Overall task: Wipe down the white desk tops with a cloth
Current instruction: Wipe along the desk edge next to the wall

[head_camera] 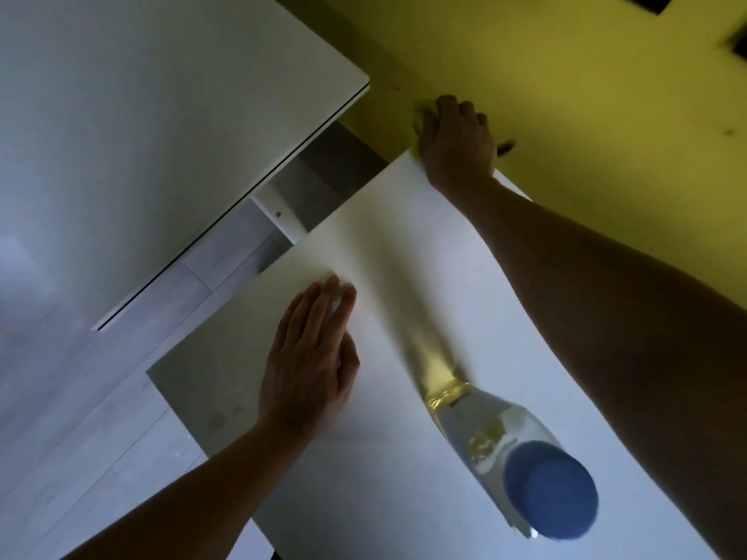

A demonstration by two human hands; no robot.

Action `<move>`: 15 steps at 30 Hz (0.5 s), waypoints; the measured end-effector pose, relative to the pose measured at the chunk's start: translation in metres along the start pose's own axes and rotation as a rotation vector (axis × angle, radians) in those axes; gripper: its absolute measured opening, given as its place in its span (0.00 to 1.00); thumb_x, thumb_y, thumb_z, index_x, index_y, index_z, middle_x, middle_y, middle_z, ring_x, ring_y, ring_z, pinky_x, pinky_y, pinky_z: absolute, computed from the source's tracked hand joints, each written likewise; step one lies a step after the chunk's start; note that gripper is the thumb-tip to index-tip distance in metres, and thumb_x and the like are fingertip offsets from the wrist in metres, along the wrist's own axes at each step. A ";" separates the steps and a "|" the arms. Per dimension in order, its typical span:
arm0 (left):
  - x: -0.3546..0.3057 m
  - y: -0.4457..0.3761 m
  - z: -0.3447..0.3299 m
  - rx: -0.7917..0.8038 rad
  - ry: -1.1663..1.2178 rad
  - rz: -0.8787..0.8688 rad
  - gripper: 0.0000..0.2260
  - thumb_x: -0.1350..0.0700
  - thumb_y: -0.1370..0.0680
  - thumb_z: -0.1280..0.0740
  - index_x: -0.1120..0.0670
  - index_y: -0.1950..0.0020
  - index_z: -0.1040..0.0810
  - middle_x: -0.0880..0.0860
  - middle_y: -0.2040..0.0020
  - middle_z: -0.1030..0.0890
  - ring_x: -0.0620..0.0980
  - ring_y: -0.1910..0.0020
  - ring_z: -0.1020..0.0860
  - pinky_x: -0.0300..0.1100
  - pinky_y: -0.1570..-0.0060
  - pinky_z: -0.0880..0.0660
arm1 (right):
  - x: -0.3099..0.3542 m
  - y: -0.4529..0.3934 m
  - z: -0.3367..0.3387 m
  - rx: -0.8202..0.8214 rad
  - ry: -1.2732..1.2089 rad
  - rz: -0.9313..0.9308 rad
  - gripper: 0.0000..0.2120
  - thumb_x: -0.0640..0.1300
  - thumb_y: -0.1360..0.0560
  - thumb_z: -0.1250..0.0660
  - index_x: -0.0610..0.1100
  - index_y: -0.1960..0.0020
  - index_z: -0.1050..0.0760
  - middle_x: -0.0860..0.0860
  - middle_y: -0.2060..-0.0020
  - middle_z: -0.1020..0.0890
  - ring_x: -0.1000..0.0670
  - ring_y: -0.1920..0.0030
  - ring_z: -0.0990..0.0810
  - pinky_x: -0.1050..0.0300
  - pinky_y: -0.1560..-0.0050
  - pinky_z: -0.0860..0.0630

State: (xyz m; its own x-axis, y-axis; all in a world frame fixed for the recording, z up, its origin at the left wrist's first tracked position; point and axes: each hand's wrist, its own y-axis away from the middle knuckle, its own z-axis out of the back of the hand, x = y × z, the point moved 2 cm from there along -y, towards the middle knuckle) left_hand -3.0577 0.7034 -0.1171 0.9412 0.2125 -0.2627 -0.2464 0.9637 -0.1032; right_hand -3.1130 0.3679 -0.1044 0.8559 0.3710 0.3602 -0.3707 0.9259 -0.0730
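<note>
Bottle [521, 450]: clear, blue cap, upright on desk [404, 256]; contents unclear.
Right hand [456, 143]: grips cloth [422, 115] at desk's far corner.
Left hand [311, 357]: flat, fingers straight.

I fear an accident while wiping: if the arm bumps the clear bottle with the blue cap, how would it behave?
The bottle stands tall and narrow close beside the right forearm, so it would probably tip. It seems only partly filled, so probably light. Once down, its round body might roll.
</note>
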 end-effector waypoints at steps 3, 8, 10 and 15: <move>0.001 0.003 0.001 0.000 -0.012 0.002 0.25 0.51 0.14 0.47 0.57 0.17 0.38 0.58 0.17 0.38 0.57 0.18 0.40 0.55 0.20 0.39 | -0.008 0.012 0.004 0.034 -0.013 -0.019 0.22 0.56 0.15 0.49 0.45 0.29 0.31 0.42 0.37 0.24 0.39 0.38 0.25 0.46 0.43 0.27; 0.000 0.004 0.003 -0.018 -0.023 0.009 0.25 0.52 0.14 0.46 0.58 0.18 0.37 0.59 0.18 0.37 0.57 0.18 0.39 0.54 0.20 0.38 | -0.075 0.086 0.033 -0.044 0.021 -0.116 0.19 0.52 0.17 0.46 0.41 0.33 0.28 0.38 0.41 0.24 0.35 0.41 0.25 0.41 0.45 0.28; 0.000 0.004 0.003 -0.010 -0.024 0.013 0.25 0.52 0.15 0.46 0.58 0.17 0.37 0.59 0.18 0.37 0.57 0.18 0.39 0.55 0.21 0.38 | -0.102 0.115 0.047 -0.066 0.041 -0.121 0.19 0.52 0.17 0.45 0.40 0.36 0.28 0.36 0.43 0.24 0.33 0.42 0.25 0.40 0.46 0.28; -0.002 0.003 0.001 -0.004 -0.023 0.024 0.26 0.53 0.15 0.45 0.58 0.17 0.38 0.59 0.18 0.37 0.58 0.18 0.39 0.57 0.21 0.37 | -0.086 0.097 0.041 -0.022 0.098 -0.170 0.19 0.50 0.17 0.46 0.41 0.32 0.30 0.37 0.39 0.25 0.33 0.39 0.27 0.38 0.42 0.29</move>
State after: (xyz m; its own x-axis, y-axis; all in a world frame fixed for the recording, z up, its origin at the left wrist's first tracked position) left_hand -3.0601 0.7065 -0.1158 0.9400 0.2395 -0.2429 -0.2701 0.9575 -0.1012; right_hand -3.2372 0.4226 -0.1040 0.9369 0.2130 0.2773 -0.2104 0.9768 -0.0396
